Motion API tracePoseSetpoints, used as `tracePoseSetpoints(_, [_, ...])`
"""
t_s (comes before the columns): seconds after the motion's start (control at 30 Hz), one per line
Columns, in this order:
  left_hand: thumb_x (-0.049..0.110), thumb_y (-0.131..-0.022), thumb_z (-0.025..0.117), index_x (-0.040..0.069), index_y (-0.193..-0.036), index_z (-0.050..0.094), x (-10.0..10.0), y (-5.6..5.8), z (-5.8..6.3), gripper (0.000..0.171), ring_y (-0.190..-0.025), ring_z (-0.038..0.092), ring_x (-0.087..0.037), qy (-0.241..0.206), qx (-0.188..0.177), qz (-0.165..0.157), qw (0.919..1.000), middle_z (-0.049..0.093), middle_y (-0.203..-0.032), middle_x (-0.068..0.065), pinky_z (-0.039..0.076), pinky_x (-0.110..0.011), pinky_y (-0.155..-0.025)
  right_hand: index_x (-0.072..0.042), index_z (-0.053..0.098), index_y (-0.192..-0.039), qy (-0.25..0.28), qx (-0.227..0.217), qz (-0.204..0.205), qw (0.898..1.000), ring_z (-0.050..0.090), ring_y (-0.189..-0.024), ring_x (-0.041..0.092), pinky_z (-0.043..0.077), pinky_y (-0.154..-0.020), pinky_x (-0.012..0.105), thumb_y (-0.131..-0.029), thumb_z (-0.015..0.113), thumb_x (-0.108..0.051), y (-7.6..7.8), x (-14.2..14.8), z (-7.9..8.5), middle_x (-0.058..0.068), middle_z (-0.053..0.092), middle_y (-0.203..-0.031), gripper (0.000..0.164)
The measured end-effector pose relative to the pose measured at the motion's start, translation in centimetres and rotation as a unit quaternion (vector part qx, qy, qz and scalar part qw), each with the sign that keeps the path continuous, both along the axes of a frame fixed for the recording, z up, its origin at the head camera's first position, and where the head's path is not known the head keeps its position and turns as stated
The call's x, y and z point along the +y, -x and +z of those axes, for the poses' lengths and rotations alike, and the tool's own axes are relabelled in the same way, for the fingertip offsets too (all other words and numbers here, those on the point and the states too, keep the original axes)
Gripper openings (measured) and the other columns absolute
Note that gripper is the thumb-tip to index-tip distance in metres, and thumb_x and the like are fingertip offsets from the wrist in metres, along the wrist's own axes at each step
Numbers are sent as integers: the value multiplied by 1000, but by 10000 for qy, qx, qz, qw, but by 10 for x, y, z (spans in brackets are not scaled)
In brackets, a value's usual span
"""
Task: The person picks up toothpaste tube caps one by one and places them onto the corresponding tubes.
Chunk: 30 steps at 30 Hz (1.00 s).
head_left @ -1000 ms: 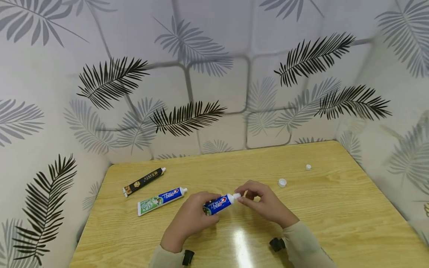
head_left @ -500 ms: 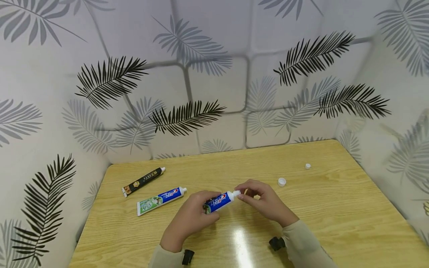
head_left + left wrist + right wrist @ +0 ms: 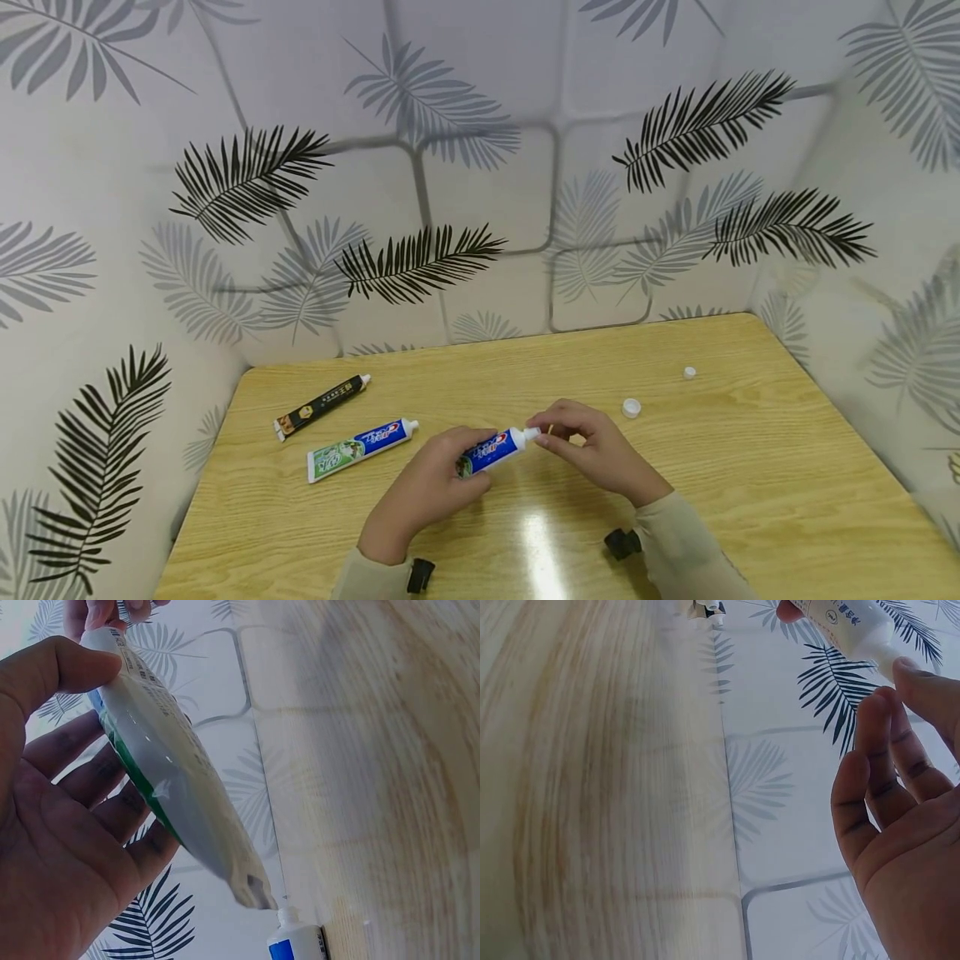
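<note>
In the head view my left hand (image 3: 435, 479) grips a blue and green toothpaste tube (image 3: 491, 452) round its body, tilted so its white end points right. My right hand (image 3: 596, 450) pinches the small white cap (image 3: 532, 434) at that end between thumb and fingertips. The left wrist view has the thumb lying over the tube's white back (image 3: 165, 742), which hangs above the table. Seen from the right wrist, the thumb (image 3: 930, 686) touches the narrow white tip while the other fingers curve below it.
A second blue and green toothpaste tube (image 3: 362, 450) and a slim black tube (image 3: 322, 407) lie at left, both with bare nozzles. At right on the wooden table (image 3: 712, 483) sit a larger white cap (image 3: 632, 408) and a smaller one (image 3: 690, 372). A patterned wall stands behind.
The right fingers have shifted slightly at the cap, as in a small twist. The left hand and its tube stay nearly in place; the other tubes and caps have not moved.
</note>
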State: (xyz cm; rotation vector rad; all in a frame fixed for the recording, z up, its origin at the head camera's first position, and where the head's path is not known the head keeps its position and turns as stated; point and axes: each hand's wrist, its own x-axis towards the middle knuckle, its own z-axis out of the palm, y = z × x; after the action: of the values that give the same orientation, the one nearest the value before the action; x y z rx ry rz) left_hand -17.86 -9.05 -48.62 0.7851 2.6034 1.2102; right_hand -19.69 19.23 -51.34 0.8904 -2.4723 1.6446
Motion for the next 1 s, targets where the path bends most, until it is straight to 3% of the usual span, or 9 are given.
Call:
tracePoseSetpoints(0.33, [9, -96, 72, 14, -147, 64, -1, 0, -2, 52, -105, 66, -12, -142, -81, -135, 9998, 71, -134, -1, 57, -30, -91, -26, 77, -123, 58, 138, 173, 9997, 64, -85, 14, 57, -73, 28, -104, 69, -11, 0, 2, 2, -1, 72, -110, 25])
tracePoseSetpoints(0.5, [10, -97, 72, 14, -149, 62, -1, 1, -1, 53, -109, 67, -13, -177, -167, -153, 9996, 69, -138, -2, 58, -34, -94, -29, 75, -122, -80, 155, -60, 9998, 62, -83, 13, 55, -73, 27, -105, 69, -15, 0, 0, 4, -5, 72, -106, 23])
tracePoseSetpoints(0.63, [11, -97, 71, 14, -150, 62, -1, 0, 0, 54, -112, 67, -14, -153, -144, -90, 9997, 69, -140, -2, 58, -36, -96, -25, 75, -120, -158, 86, -235, 9996, 61, -82, 14, 54, -72, 27, -105, 68, -18, -1, -3, 3, -4, 72, -104, 18])
tracePoseSetpoints(1.0, [13, -96, 69, 13, -150, 62, 2, -3, 2, 55, -106, 65, -12, -250, 15, 22, 9997, 69, -137, -1, 57, -32, -93, -22, 72, -117, -192, 252, -500, 9982, 57, -79, 12, 51, -71, 26, -107, 65, -16, -2, -8, 3, -4, 70, -97, 13])
